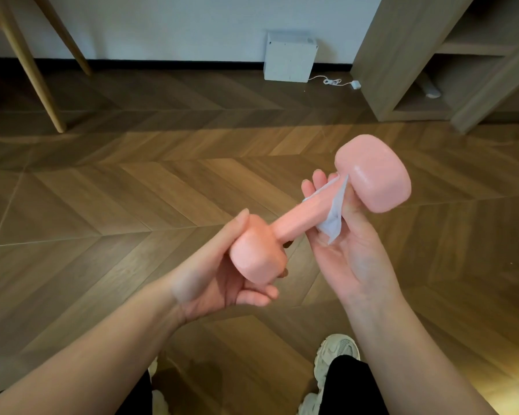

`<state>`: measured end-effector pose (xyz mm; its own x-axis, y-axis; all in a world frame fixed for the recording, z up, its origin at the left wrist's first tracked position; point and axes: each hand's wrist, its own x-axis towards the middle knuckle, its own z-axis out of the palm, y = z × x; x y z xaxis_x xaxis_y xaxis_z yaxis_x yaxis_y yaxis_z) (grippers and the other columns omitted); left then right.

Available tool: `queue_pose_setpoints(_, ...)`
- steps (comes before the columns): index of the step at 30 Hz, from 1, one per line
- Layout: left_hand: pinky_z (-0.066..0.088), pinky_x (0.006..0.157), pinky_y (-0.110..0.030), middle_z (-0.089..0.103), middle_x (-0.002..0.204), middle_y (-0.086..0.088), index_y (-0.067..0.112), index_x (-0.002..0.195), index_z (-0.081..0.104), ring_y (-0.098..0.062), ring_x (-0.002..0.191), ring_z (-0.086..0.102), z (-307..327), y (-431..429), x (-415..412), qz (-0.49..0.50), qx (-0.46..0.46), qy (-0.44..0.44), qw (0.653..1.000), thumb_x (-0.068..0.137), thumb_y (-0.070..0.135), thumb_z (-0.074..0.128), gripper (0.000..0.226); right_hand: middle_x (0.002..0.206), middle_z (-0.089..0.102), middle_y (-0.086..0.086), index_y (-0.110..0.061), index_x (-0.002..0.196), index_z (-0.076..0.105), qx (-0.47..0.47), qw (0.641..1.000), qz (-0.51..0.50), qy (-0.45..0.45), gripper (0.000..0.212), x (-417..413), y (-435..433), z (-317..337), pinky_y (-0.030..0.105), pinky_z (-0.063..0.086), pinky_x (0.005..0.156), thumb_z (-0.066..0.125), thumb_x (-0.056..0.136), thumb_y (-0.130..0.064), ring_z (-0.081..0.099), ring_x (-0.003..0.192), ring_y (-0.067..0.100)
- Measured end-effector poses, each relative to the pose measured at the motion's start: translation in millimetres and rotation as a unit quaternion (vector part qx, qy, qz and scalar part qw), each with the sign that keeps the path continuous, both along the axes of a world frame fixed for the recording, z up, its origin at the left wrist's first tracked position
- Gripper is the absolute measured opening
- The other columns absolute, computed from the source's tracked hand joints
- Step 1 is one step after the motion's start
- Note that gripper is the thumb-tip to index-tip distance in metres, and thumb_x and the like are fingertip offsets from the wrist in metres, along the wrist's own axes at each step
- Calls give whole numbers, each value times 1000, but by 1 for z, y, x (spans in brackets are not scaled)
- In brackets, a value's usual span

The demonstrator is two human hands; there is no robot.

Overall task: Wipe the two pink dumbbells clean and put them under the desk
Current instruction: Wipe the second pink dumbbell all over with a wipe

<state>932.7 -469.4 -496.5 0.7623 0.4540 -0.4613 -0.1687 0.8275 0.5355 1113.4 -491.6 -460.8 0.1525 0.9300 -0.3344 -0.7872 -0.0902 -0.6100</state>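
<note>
While only one head-camera view is on hand, it shows a single pink dumbbell (297,223) held in the air above the wooden floor (132,190), in front of the person and carried by neither table nor shelf; the second dumbbell is not in view. The left hand (222,271) has its grip closed round the near head, thumb below and forefinger stretched along the top. The right hand (351,253) lies palm up under the bar just short of the far head, its grip wide, fingers only loosely curved behind the bar, with a white wipe (334,217) caught between palm and bar. The dumbbell's long axis runs from lower left, nearest the person, up to the right and away, so the far head points toward the shelf unit (432,55) at the far right. Judging by its look, it is rigid and fairly heavy for its size, with a smooth, glossy coating that may be slick where damp. The narrow bar is the surest place to hold it, and a head can be cupped while the bar is wiped. Wooden legs (27,64) stand at the far left, a white box (289,56) sits against the wall, and a pale shoe (337,354) shows below.
</note>
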Motion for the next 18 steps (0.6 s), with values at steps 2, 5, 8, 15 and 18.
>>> queue_pose_setpoints(2, 57, 47, -30, 61, 93, -27, 1, 132, 53, -27, 53, 66, 2, -2, 0, -22, 7, 19, 1000, 78, 80, 45, 96, 122, 70, 3, -19, 130, 58, 1, 999, 15, -38, 51, -1, -1, 1, 36, 53, 97, 64, 79, -22, 67, 113, 18)
queue_pose_setpoints(5, 53, 42, -27, 62, 83, -25, 1, 125, 58, -24, 45, 60, 4, -6, 2, -19, 14, 22, 999, 82, 76, 31, 91, 117, 72, 4, -19, 110, 66, 3, 996, 34, -79, 34, -6, -4, 4, 40, 46, 103, 64, 76, -20, 67, 113, 19)
queue_pose_setpoints(8, 49, 41, -25, 62, 81, -23, 6, 107, 72, -22, 45, 57, 6, -2, 0, -1, 45, 21, 999, 82, 75, 34, 82, 115, 73, 8, -20, 102, 72, -8, 992, 51, -116, 31, -15, -7, -1, 35, 55, 93, 69, 71, -19, 68, 110, 19)
queue_pose_setpoints(15, 47, 45, -27, 62, 80, -19, 11, 110, 68, -24, 49, 55, 6, 1, 2, 51, 106, 38, 992, 87, 72, 36, 72, 111, 74, 1, -15, 113, 68, -50, 977, 83, -189, 46, -38, -10, -12, 22, 55, 63, 73, 68, -23, 71, 95, 12)
queue_pose_setpoints(18, 47, 47, -29, 60, 85, -21, 15, 112, 69, -24, 52, 55, 4, 0, 4, 76, 142, 45, 986, 86, 68, 38, 66, 110, 75, -3, -15, 112, 67, -38, 979, 75, -186, 42, -41, -7, -15, 20, 56, 69, 72, 70, -20, 71, 100, 8)
